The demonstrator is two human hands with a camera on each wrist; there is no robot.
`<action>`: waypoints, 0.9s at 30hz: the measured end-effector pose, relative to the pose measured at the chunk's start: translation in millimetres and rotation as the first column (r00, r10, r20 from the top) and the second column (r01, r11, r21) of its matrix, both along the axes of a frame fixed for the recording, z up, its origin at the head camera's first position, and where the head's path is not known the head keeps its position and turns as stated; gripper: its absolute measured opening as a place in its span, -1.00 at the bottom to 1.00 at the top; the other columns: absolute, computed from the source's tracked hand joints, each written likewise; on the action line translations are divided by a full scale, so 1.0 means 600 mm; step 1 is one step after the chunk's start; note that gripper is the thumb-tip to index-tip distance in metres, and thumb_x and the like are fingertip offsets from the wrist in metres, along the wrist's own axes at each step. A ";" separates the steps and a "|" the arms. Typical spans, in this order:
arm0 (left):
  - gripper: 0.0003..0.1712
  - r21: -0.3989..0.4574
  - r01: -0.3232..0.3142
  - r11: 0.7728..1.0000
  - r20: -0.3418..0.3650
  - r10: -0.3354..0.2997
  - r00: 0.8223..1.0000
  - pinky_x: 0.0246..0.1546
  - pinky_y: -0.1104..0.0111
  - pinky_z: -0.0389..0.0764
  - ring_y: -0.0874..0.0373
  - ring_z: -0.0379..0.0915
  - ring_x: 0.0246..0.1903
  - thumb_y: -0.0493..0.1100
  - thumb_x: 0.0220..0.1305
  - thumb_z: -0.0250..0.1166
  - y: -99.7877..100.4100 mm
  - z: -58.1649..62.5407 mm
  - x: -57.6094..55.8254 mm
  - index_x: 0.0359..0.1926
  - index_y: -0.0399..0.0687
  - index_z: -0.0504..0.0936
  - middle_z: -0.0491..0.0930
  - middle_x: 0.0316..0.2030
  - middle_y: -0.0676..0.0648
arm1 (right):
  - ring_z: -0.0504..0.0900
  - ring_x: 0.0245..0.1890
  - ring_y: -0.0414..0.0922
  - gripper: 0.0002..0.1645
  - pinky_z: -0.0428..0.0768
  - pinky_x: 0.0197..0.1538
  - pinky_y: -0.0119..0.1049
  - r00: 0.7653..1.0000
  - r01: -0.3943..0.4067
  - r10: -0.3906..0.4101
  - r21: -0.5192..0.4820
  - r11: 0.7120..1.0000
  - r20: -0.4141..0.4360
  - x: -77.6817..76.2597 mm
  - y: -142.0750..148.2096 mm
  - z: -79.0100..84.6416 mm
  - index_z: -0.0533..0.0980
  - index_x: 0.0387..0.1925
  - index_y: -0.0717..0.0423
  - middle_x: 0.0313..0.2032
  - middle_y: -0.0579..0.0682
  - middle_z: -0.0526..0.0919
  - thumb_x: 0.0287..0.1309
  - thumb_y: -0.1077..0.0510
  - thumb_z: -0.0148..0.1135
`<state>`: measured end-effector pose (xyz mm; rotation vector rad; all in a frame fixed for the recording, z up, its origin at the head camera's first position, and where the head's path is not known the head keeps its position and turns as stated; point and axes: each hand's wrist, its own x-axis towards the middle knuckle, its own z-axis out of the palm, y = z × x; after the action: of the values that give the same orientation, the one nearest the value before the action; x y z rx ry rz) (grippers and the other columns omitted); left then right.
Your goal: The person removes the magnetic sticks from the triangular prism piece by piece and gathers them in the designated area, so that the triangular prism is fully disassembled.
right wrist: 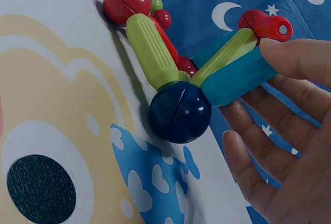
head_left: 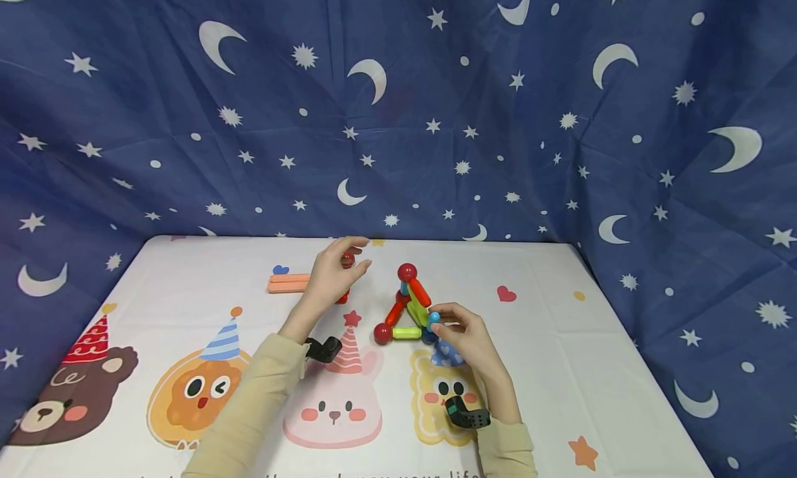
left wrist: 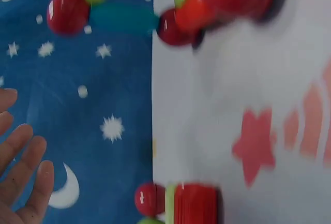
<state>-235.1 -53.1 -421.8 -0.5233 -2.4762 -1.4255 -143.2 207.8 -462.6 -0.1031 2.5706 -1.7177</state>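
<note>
My right hand (head_left: 468,334) pinches a blue magnetic stick (right wrist: 239,79) between thumb and fingers. The stick's lower end meets a dark blue ball (right wrist: 180,112), a corner of a frame built of sticks and balls. From that ball a light green stick (right wrist: 151,50) runs to a red ball (right wrist: 126,2) at another corner. Another red ball (head_left: 407,272) tops the frame, with a red stick (head_left: 420,292) sloping down from it. Left of the frame, my left hand (head_left: 331,276) hovers with fingers apart and nothing in them, near a loose red ball (head_left: 347,260).
Two salmon-coloured sticks (head_left: 289,283) lie left of my left hand, partly covered by it. Close under that hand are a red piece (left wrist: 196,203) and some green. A blue star-patterned curtain (head_left: 398,118) stands behind the table's cartoon-printed white cloth (head_left: 535,367).
</note>
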 end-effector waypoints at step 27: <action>-0.64 -0.484 -0.155 0.861 -0.592 -0.192 0.783 0.15 0.17 0.43 0.08 0.40 0.17 -0.21 0.09 0.37 0.115 -0.058 0.047 -0.03 0.08 0.65 0.57 0.08 0.00 | 0.56 -0.01 -0.04 -0.69 0.51 0.07 -0.19 1.000 -0.019 0.019 -0.031 0.999 -0.021 0.000 0.004 0.003 0.57 -0.01 0.04 -0.05 0.05 0.65 0.17 0.19 0.29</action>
<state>-207.2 15.7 -456.6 -0.9461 -2.2323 -0.4204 -143.0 209.9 -460.5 -0.1466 2.5493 -1.7592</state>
